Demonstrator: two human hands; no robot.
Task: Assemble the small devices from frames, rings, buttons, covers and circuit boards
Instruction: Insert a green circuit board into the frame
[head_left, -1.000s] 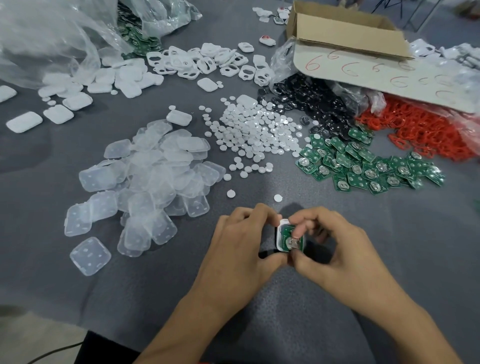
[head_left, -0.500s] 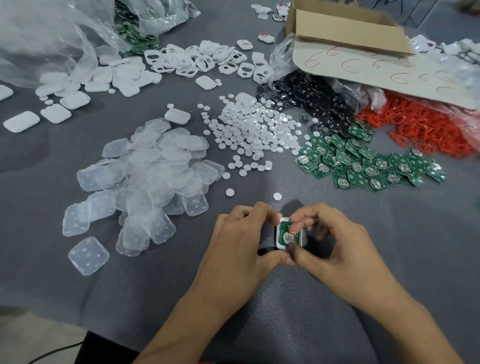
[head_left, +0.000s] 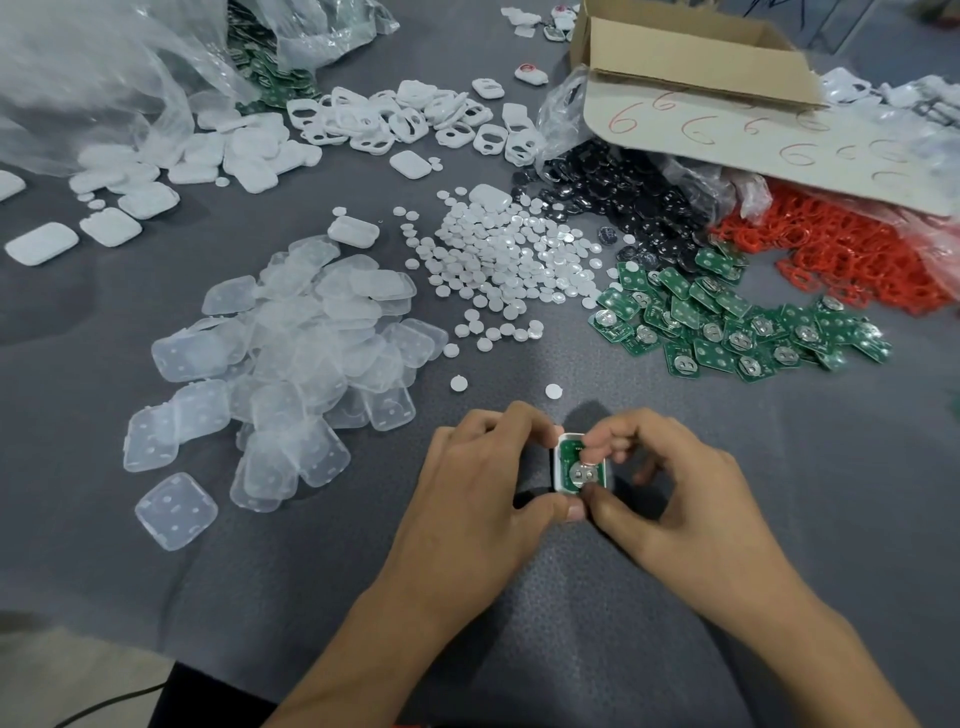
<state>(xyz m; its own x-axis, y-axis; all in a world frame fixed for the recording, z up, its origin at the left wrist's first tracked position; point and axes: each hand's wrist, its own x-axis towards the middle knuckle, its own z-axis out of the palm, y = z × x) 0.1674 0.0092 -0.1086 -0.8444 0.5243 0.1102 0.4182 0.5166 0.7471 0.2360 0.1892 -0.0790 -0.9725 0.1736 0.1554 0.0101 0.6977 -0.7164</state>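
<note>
Pinched edgewise between curled left hand and right hand: light, stiff frame, probably fragile circuit board inside, best held by rims.

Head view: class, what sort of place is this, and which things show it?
Probably a small hand-assembly workshop: loose heaps of identical parts on a grey table, such as green circuit boards and clear covers; left hand and right hand pinch one half-built device.
</note>
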